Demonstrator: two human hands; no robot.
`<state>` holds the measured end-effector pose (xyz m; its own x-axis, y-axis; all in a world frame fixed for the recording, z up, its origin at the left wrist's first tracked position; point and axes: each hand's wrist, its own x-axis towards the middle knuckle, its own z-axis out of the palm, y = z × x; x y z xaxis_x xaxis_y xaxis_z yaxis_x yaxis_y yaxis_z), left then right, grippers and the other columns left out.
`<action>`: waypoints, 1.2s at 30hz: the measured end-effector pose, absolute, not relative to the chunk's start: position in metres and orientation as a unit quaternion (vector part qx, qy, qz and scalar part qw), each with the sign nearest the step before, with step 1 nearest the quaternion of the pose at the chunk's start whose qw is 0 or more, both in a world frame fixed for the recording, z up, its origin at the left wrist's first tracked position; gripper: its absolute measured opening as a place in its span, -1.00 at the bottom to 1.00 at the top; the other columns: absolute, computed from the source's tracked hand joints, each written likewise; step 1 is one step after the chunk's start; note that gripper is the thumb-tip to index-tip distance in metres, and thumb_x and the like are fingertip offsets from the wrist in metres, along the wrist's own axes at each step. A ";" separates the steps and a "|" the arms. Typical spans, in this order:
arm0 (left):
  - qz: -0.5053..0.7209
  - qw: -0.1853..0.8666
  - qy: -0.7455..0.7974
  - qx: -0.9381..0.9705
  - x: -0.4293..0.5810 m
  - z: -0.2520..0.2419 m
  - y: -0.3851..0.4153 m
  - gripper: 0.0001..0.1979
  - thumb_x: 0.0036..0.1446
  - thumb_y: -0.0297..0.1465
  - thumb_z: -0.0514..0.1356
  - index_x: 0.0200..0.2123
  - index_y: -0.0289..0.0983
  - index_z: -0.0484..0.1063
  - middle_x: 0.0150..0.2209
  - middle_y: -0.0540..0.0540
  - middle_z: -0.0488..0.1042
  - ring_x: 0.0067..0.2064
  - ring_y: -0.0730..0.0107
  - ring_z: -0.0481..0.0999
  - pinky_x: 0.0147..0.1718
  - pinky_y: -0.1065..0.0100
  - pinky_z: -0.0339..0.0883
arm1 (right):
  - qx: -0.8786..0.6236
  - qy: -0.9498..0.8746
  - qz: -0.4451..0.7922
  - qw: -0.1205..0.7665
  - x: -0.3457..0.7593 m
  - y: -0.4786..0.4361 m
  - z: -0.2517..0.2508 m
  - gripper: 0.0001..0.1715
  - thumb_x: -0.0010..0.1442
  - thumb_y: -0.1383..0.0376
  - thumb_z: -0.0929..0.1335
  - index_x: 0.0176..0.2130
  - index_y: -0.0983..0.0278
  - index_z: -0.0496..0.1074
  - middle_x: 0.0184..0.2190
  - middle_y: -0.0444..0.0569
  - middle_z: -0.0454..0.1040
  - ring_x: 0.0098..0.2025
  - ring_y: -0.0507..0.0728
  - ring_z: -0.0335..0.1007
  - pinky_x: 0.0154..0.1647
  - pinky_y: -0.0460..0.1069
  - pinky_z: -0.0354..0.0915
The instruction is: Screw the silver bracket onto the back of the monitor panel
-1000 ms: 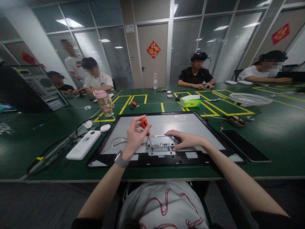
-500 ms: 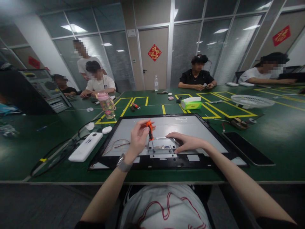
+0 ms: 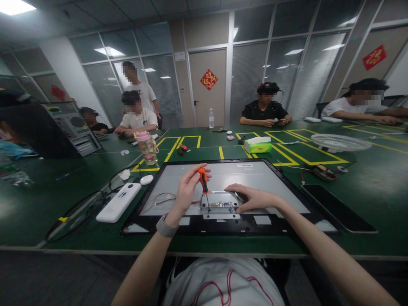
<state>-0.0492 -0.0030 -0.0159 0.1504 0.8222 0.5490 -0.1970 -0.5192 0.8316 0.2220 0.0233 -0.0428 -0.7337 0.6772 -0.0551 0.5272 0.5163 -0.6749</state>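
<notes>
A flat display panel with a black frame lies on the green table before me. Near its front edge sits a metal bracket with a row of connector ports. My left hand grips an orange and black screwdriver, which stands nearly upright with its tip at the bracket's left end. Over the right end of the bracket rests my right hand, fingers apart, with the thumb at its front corner and the other fingers at its back. Thin wires run across the panel to the left.
Left of the panel lie a white power bank, a white oval case and black cables. A pink-lidded bottle stands behind them. To the right is a black phone-like slab. A green tissue pack sits beyond the panel.
The whole view has tilted up a little, so everything sits lower. Both hands keep their places at the bracket, the screwdriver still in my left hand. The standing person at the back has shifted right.
</notes>
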 end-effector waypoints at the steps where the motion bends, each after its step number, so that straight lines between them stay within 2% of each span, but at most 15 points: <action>1: 0.600 0.435 0.247 0.625 -0.050 -0.016 -0.003 -0.58 0.25 -0.16 0.19 0.05 -0.29 0.47 -0.12 -0.20 0.55 -0.20 0.27 0.58 -0.15 0.23 0.47 | -0.349 -0.864 0.347 0.108 0.222 0.023 -0.043 0.06 0.01 -0.09 0.48 0.34 0.21 0.17 0.36 0.14 0.13 0.39 0.38 0.02 0.43 0.26 -0.08; 7: 0.622 0.398 0.256 0.624 -0.051 -0.017 -0.002 -0.69 0.09 -0.22 0.36 -0.15 -0.27 0.56 -0.37 -0.03 0.49 -0.34 0.44 0.50 -0.28 0.40 0.43 | -0.345 -0.864 0.351 0.109 0.221 0.023 -0.042 0.08 0.01 -0.08 0.48 0.34 0.31 0.18 0.35 0.21 0.14 0.39 0.39 0.03 0.43 0.24 -0.06; 9: 0.622 0.412 0.250 0.617 -0.050 -0.016 -0.003 -0.69 0.12 -0.20 0.33 -0.14 -0.28 0.57 -0.33 -0.06 0.51 -0.32 0.42 0.51 -0.25 0.38 0.43 | -0.347 -0.863 0.352 0.109 0.221 0.023 -0.043 0.08 0.01 -0.08 0.48 0.34 0.29 0.18 0.35 0.19 0.14 0.39 0.39 0.03 0.43 0.25 -0.07; 12: 0.610 0.464 0.234 0.598 -0.050 -0.014 -0.005 -0.60 0.19 -0.14 0.25 -0.06 -0.32 0.55 -0.21 -0.18 0.57 -0.23 0.28 0.57 -0.16 0.25 0.45 | -0.352 -0.860 0.352 0.109 0.221 0.023 -0.043 0.08 0.00 -0.09 0.49 0.34 0.26 0.18 0.36 0.17 0.13 0.39 0.39 0.01 0.43 0.26 -0.09; 14: 0.607 0.469 0.239 0.596 -0.050 -0.013 -0.006 -0.58 0.19 -0.13 0.25 -0.04 -0.33 0.54 -0.20 -0.20 0.57 -0.22 0.25 0.58 -0.14 0.21 0.45 | -0.353 -0.860 0.353 0.108 0.221 0.022 -0.043 0.08 -0.01 -0.10 0.49 0.34 0.25 0.18 0.36 0.17 0.13 0.40 0.40 0.01 0.43 0.26 -0.08; 19: 0.635 0.380 0.270 0.616 -0.052 -0.016 -0.002 -0.72 0.06 -0.20 0.37 -0.25 -0.28 0.58 -0.34 -0.06 0.49 -0.35 0.42 0.48 -0.31 0.39 0.39 | -0.350 -0.860 0.356 0.107 0.221 0.021 -0.040 0.06 0.01 -0.09 0.48 0.34 0.24 0.17 0.37 0.17 0.12 0.40 0.39 0.01 0.43 0.27 -0.09; 21: 0.640 0.378 0.274 0.610 -0.052 -0.016 -0.002 -0.73 0.08 -0.20 0.35 -0.26 -0.28 0.58 -0.32 -0.08 0.49 -0.33 0.41 0.48 -0.30 0.39 0.38 | -0.349 -0.861 0.355 0.108 0.221 0.022 -0.041 0.06 0.01 -0.09 0.49 0.34 0.24 0.18 0.36 0.16 0.12 0.39 0.40 0.02 0.43 0.28 -0.09; 25: 0.618 0.480 0.237 0.576 -0.051 -0.011 -0.005 -0.61 0.15 -0.15 0.26 -0.11 -0.33 0.56 -0.23 -0.20 0.57 -0.23 0.24 0.56 -0.17 0.24 0.42 | -0.353 -0.859 0.354 0.110 0.222 0.022 -0.043 0.06 0.00 -0.09 0.49 0.34 0.22 0.18 0.36 0.14 0.13 0.40 0.40 0.01 0.43 0.27 -0.08; 28: 0.605 0.516 0.225 0.564 -0.050 -0.010 -0.008 -0.61 0.08 -0.17 0.34 -0.12 -0.32 0.55 -0.27 -0.16 0.57 -0.27 0.29 0.56 -0.20 0.26 0.43 | -0.351 -0.859 0.355 0.114 0.222 0.023 -0.044 0.07 -0.01 -0.09 0.50 0.33 0.23 0.19 0.36 0.15 0.14 0.39 0.40 0.02 0.43 0.24 -0.06; 32: 0.617 0.463 0.258 0.581 -0.051 -0.012 -0.004 -0.66 0.03 -0.19 0.39 -0.21 -0.29 0.53 -0.43 -0.01 0.47 -0.36 0.41 0.49 -0.37 0.41 0.39 | -0.342 -0.862 0.355 0.119 0.221 0.024 -0.044 0.07 -0.01 -0.09 0.50 0.33 0.24 0.20 0.35 0.15 0.15 0.38 0.38 0.05 0.42 0.24 -0.05; 34: 0.628 0.418 0.288 0.590 -0.051 -0.013 -0.002 -0.66 0.08 -0.17 0.35 -0.18 -0.29 0.53 -0.40 -0.03 0.49 -0.33 0.38 0.51 -0.33 0.39 0.40 | -0.343 -0.862 0.355 0.118 0.221 0.024 -0.043 0.07 -0.02 -0.09 0.50 0.33 0.24 0.20 0.35 0.16 0.15 0.38 0.38 0.05 0.43 0.25 -0.06; 36: 0.637 0.397 0.299 0.590 -0.051 -0.012 0.000 -0.64 0.14 -0.14 0.29 -0.13 -0.30 0.52 -0.29 -0.11 0.56 -0.26 0.31 0.55 -0.23 0.32 0.43 | -0.348 -0.861 0.353 0.116 0.220 0.023 -0.042 0.07 -0.02 -0.09 0.50 0.33 0.23 0.20 0.35 0.16 0.15 0.38 0.39 0.04 0.43 0.27 -0.07</action>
<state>-0.0512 -0.0004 -0.0121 0.0111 0.8575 0.5144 -0.1522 -0.5069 0.8484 0.2204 0.0231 -0.0425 -0.7313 0.6805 -0.0459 0.5168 0.5090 -0.6883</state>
